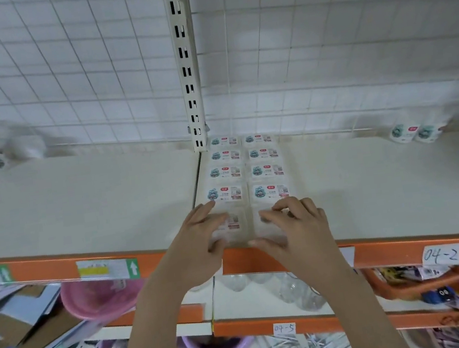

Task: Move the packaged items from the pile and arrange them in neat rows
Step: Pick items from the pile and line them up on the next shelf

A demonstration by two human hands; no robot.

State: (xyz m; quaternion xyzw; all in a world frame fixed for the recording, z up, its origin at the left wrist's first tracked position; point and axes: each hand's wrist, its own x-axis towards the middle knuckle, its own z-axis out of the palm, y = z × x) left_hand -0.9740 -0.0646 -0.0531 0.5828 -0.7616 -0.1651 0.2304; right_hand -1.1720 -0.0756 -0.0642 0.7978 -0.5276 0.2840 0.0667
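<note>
Hands, left and right, rest on front packets.

Two rows of packets on shelf, hands at the front.

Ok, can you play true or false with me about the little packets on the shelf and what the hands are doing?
1. The packets lie in two columns side by side. True.
2. Both hands are on the front pair of packets: the left hand and the right hand. True.
3. The shelf edge is blue. False: it is orange.
4. A handwritten label reads 04-2. True.
5. The pink basin sits on the top shelf beside the packets. False: it is on the shelf below.
6. No packets lie away from the rows. False: a few packets lie far right by the wire grid.
</note>
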